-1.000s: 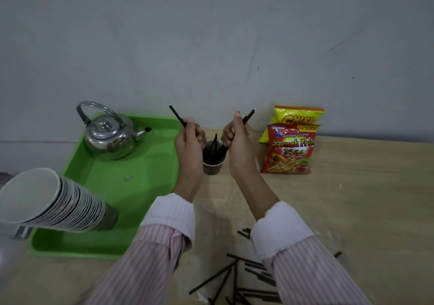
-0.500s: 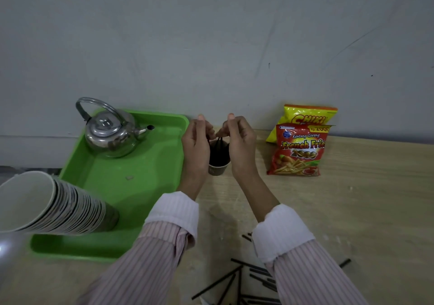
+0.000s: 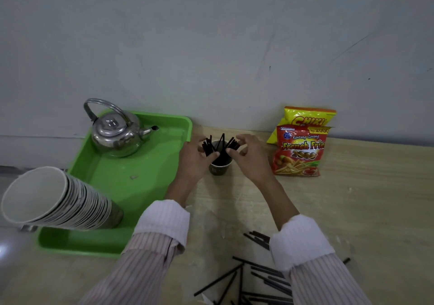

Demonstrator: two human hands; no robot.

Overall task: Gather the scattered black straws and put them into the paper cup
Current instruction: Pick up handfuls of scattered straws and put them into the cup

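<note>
A pale wooden desk (image 3: 352, 210) runs along a grey wall, with a green tray (image 3: 145, 187) at its left end. The paper cup (image 3: 218, 167) stands near the desk's far edge, just right of the tray, black straws fanning up out of it. The left hand (image 3: 193, 158) and right hand (image 3: 252, 156) flank it, fingers loosely curled and part open, fingertips touching the standing straws (neither seems to grip one firmly). The loose straws (image 3: 256, 279) lie flat at the near edge, well behind both hands, mostly under the right sleeve, so the right hand looks nearer.
</note>
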